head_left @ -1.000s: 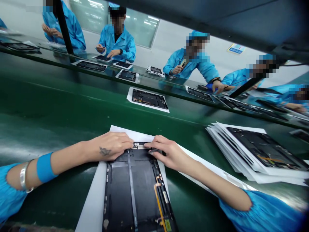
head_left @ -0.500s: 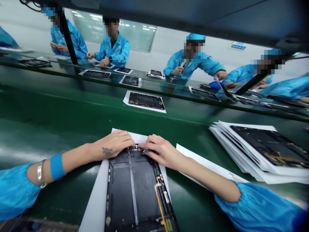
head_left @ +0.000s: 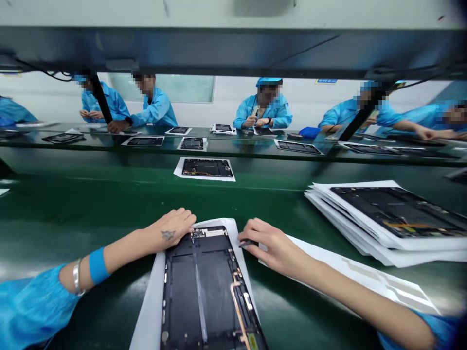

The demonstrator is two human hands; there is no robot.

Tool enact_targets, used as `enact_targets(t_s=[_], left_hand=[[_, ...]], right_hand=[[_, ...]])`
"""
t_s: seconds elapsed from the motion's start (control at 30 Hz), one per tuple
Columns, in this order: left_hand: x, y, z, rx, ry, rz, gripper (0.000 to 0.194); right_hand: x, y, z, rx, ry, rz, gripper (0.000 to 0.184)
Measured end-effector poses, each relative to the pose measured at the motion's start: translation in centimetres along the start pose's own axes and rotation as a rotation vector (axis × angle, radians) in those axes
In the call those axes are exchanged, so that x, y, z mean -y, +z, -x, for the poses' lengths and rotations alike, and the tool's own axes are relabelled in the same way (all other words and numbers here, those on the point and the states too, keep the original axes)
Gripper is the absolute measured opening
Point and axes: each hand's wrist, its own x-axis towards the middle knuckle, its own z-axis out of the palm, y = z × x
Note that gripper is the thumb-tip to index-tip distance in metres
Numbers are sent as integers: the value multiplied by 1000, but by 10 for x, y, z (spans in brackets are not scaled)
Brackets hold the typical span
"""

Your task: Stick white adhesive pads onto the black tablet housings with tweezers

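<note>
A black tablet housing point(head_left: 215, 287) lies lengthwise before me on a white sheet point(head_left: 146, 311), with an orange flex cable point(head_left: 236, 304) along its right side. My left hand point(head_left: 177, 227) has its fingers bent together over the housing's top left corner, beside the small board; the fingertips are partly hidden. Just off the top right edge, over the sheet's border, my right hand point(head_left: 268, 243) pinches a dark pointed tool point(head_left: 249, 243). A pale strip point(head_left: 215, 233) shows at the housing's top edge.
On the right stands a stack of white sheets point(head_left: 350, 238) with a tablet housing point(head_left: 397, 209) on top. A sheet with pale strips point(head_left: 379, 277) lies under my right forearm. Another housing point(head_left: 207, 167) rests farther back on the green bench point(head_left: 91, 204). Co-workers in blue sit opposite.
My right hand has moved right, away from the housing's top edge, with the dark tool still in its fingers. My left hand stays at the corner. The view has levelled and tipped up.
</note>
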Motion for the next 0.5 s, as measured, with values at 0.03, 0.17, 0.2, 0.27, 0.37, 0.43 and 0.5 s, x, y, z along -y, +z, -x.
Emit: enact_targets(t_s=[0.03,0.17,0.2,0.27,0.37,0.43,0.5], left_hand=[[0,-2,-1,-12,-3,17,20],[15,-16,1,-105,-128,97,21],[22,-22,0,-145,-180,115,22],[41,-39,-7,-253,-298,145,24],[70,-67,-43,-398,-443,184,28],[82,-78,-85,-457,-515,218,28],[84,-79,-135,-496,-582,275,23]], right_hand=[[-3,-2,9,-22,31,18,20],[-16,-6,46,-80,151,57,25],[-18,-6,55,-78,176,57,26],[-21,-6,69,-59,211,47,29],[-20,-5,79,-44,232,32,34],[-18,-6,79,-34,235,27,34],[-15,-6,76,-19,227,33,34]])
